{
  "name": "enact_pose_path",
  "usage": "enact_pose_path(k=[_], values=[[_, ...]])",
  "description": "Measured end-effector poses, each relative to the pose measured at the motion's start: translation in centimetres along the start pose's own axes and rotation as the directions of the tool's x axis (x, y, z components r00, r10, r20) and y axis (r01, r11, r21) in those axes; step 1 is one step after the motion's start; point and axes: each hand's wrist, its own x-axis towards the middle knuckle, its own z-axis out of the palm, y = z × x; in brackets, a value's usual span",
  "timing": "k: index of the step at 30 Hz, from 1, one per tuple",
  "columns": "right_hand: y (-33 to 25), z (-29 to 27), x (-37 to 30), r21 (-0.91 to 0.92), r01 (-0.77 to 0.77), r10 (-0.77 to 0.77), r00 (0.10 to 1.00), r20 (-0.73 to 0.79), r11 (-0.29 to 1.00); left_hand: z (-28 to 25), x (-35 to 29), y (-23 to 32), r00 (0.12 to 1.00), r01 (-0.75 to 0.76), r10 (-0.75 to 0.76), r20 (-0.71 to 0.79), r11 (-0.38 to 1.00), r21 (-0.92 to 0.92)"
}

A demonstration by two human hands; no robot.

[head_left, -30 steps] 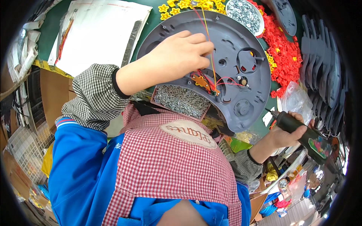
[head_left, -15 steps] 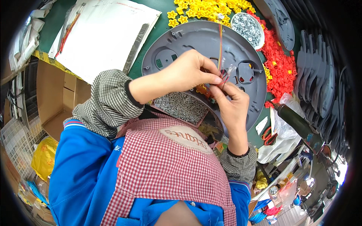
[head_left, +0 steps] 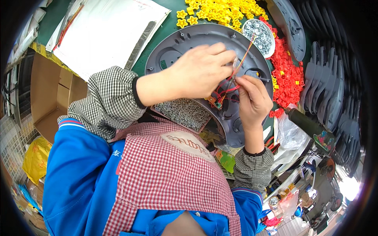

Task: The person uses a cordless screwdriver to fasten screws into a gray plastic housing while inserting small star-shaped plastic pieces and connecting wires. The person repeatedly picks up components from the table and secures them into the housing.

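Both my hands are over a rounded grey plastic housing [head_left: 159, 45] lying on the bench. Between thumb and fingers, my right hand [head_left: 255, 98] pinches a bundle of thin wires [head_left: 245, 59], red and yellow, whose loose ends point up and away. My left hand [head_left: 199, 72], slightly blurred, is closed at the same bundle, just left of the right fingertips. Red wires [head_left: 230, 89] loop below the hands to a small circuit board [head_left: 213, 102] at the housing's near side. The left fingertips are partly hidden.
Yellow star-shaped parts [head_left: 220, 11] are heaped at the back, beside a white bowl of metal pieces [head_left: 258, 35] and red plastic parts [head_left: 289, 74]. A tray of small screws [head_left: 183, 113] sits near me. White sheets [head_left: 106, 31] lie left; a dark-handled tool [head_left: 309, 124] and grey panels [head_left: 325, 78] are right.
The wire bundle now tilts to the right, its ends spread. My right hand has shifted slightly right, and red wires and the circuit board show more below the hands.
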Motion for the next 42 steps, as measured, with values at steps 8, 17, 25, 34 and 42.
enact_pose_path(k=[8,17,25,34,42], values=[[-0.8,0.2,0.3,0.414,-0.348,0.336,0.936,0.104,0.841,-1.2,-0.2,-1.0,0.993,0.054,-0.05,0.104,0.998,-0.034],[-1.1,1.9,1.6,0.003,-0.236,0.228,0.94,0.256,0.972,-1.3,-4.0,-0.3,0.941,0.264,-0.254,0.222,0.964,-0.017],[-0.5,3.3,1.9,-0.146,0.027,0.025,0.939,0.342,0.989,-2.1,-5.3,-0.3,0.97,0.224,-0.214,0.115,0.971,-0.087],[-1.0,3.1,2.5,-0.206,0.107,-0.016,0.916,0.4,0.973,-2.1,-5.0,-0.2,0.966,0.232,-0.221,0.135,0.97,-0.072],[-0.6,1.8,2.0,-0.149,-0.031,0.074,0.954,0.291,0.988,-1.6,-5.1,-0.6,0.975,0.197,-0.201,0.093,0.979,0.057]])
